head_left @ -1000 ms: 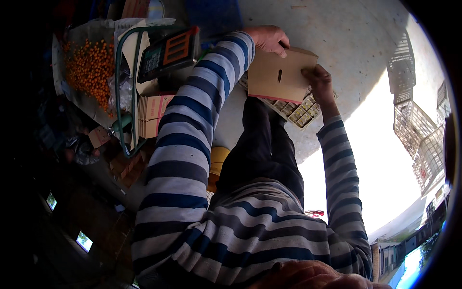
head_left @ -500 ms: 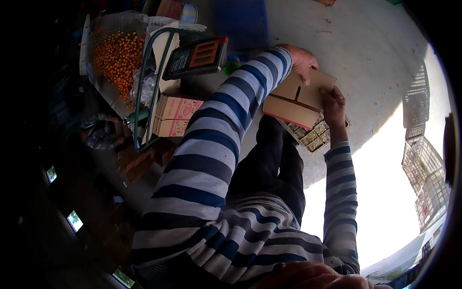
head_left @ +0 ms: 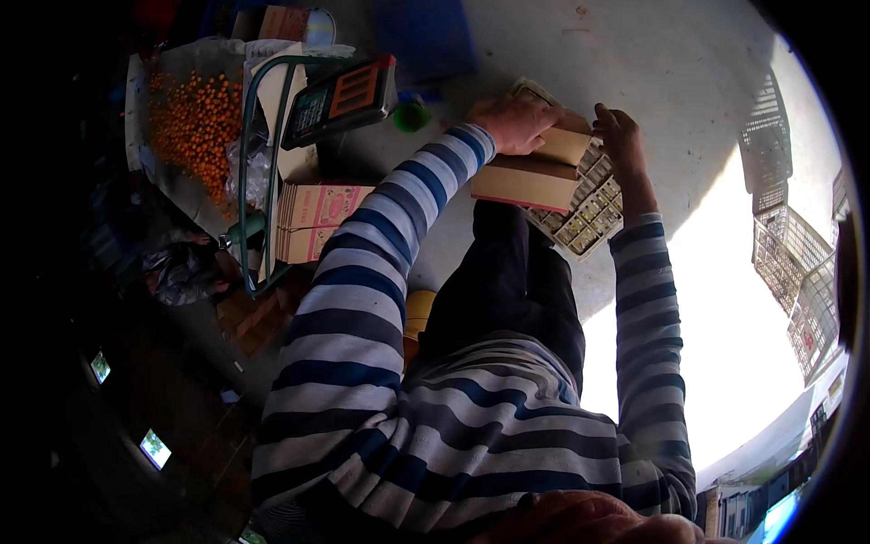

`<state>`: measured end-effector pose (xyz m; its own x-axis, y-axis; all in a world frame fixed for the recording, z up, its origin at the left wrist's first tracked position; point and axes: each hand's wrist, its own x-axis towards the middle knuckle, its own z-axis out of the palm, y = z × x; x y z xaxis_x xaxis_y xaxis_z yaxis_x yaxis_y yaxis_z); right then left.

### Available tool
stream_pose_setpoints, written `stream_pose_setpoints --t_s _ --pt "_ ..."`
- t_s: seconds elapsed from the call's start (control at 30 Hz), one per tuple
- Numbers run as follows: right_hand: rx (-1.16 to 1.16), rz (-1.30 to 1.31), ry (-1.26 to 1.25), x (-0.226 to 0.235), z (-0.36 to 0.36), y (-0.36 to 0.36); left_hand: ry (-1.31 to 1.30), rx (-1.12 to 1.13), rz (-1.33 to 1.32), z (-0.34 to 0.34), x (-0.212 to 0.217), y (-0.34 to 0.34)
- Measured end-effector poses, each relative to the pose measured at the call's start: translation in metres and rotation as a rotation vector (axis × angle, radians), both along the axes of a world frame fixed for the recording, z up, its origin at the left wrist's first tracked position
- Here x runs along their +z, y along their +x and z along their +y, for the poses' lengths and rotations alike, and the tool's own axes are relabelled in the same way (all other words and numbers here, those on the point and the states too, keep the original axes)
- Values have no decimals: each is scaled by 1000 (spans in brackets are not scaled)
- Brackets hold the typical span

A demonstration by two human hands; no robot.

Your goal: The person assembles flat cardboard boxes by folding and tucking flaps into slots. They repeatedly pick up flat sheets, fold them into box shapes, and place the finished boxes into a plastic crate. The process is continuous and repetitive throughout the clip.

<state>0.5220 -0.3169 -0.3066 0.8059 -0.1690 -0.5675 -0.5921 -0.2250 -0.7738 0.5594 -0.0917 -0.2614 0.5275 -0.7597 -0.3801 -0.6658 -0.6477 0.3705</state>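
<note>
A brown cardboard box (head_left: 528, 186) with a pink-red strip along its lower edge rests on a pale plastic crate (head_left: 589, 218), whose gridded bottom shows beside and beyond it. My left hand (head_left: 517, 124) lies over the box's top, fingers bent around the upper edge of a flap; its fingertips are partly hidden. Just right of the box, my right hand (head_left: 622, 138) is raised over the crate, fingers apart and partly curled, with nothing visible in them. The inside of the box cannot be made out.
To the left, a scale display (head_left: 340, 102) sits by a green metal frame (head_left: 246, 168). Flattened printed cartons (head_left: 317, 218) stand stacked under it. Small orange fruit (head_left: 198, 131) fill a lined container. A green round object (head_left: 411, 116) and a blue panel (head_left: 423, 41) lie farther off.
My right hand has let go of the box flap and moved up beside the box. My left hand has shifted nearer over the box, and the wide flap no longer lies spread out to the right.
</note>
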Motion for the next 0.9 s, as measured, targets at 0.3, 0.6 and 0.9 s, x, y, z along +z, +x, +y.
stream_pose_setpoints --t_s 0.3,0.6,0.9 --pt "310 94 -542 -25 37 -10 -155 125 -241 8 1 -19" --pt "246 273 -465 -51 59 -91 -159 140 -237 18 -73 -125" --pt "256 104 -453 -84 47 -108 -570 739 -274 45 -93 -93"
